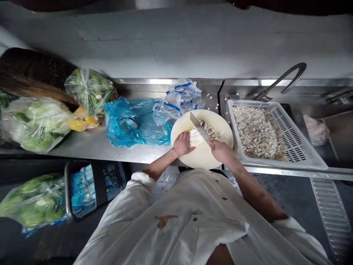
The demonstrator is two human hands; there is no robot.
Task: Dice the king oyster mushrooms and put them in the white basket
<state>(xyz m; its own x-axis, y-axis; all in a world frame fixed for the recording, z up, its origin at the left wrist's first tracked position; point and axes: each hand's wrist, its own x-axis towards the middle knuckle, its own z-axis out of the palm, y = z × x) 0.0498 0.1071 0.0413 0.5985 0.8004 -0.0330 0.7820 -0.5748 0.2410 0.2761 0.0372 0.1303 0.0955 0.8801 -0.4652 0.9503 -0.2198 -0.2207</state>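
On a round, pale cutting board [190, 160] lies a bunch of long white stems [195, 138] that look like mushrooms. My left hand [182, 143] presses down on the bunch, its fingers curled over the stems and holding them. My right hand [222, 151] grips the handle of a kitchen knife [199, 127]. The blade slants up and left across the right end of the bunch, close to my left fingers. Beyond the blade sit small chopped pieces [211, 129], white and brownish. Part of the bunch is hidden under my left hand.
A white slotted basket [292, 129] of chopped pieces [259, 132] stands right of the board, near a faucet [284, 81]. Left lie clear plastic bags [179, 97], a blue bag [138, 125], and bagged greens [41, 123]. Below left is a cart handle [67, 191].
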